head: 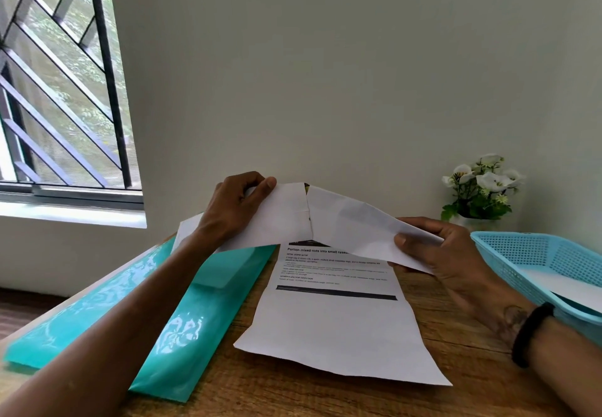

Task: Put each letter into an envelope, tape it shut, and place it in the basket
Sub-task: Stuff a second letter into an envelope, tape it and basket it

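Folding the creased white printed paper letter (338,319) that lies on the wooden table (456,367), both hands lift its far edge: the left hand (234,208) pinches one corner, the right hand (436,253) pinches the other, probably to fit an envelope. Left of the letter lie glossy teal envelopes (182,328); right of it waits the light-blue plastic mesh basket (521,253).
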A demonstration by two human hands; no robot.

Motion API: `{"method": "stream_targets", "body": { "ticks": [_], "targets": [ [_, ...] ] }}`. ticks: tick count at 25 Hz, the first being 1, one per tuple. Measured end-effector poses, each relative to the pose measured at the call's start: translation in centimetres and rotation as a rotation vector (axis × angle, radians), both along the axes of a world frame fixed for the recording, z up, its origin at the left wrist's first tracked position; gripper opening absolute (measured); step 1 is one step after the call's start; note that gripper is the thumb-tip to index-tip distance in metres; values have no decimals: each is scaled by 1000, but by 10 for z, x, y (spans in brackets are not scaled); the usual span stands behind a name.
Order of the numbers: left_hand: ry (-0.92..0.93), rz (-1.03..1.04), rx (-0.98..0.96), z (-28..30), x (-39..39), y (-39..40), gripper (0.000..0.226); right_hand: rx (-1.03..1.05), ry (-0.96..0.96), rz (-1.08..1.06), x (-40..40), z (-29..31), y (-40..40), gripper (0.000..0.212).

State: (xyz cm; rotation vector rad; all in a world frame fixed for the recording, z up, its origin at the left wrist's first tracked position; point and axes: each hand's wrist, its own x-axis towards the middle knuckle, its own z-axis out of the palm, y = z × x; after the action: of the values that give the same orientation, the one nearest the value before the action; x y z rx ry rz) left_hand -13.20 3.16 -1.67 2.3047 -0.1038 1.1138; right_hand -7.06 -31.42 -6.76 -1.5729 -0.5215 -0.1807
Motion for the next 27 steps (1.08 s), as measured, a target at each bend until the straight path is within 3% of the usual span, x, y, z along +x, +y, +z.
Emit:
{"method": "stream_targets", "body": {
  "ticks": [8, 14, 19, 27],
  "targets": [
    [8, 57, 85, -2, 4, -5, 26, -171, -120, -28, 3, 2, -5, 30],
    [87, -45, 238, -3, 0, -18, 21, -301, -175, -11, 2, 1, -2, 29],
    [126, -19, 180, -8, 4, -18, 23, -308, -217, 5, 1, 0, 0, 28],
    [-14, 138, 73, -20, 10, -23, 24, -285, -256, 39, -8, -2, 7, 25]
  ]
}}
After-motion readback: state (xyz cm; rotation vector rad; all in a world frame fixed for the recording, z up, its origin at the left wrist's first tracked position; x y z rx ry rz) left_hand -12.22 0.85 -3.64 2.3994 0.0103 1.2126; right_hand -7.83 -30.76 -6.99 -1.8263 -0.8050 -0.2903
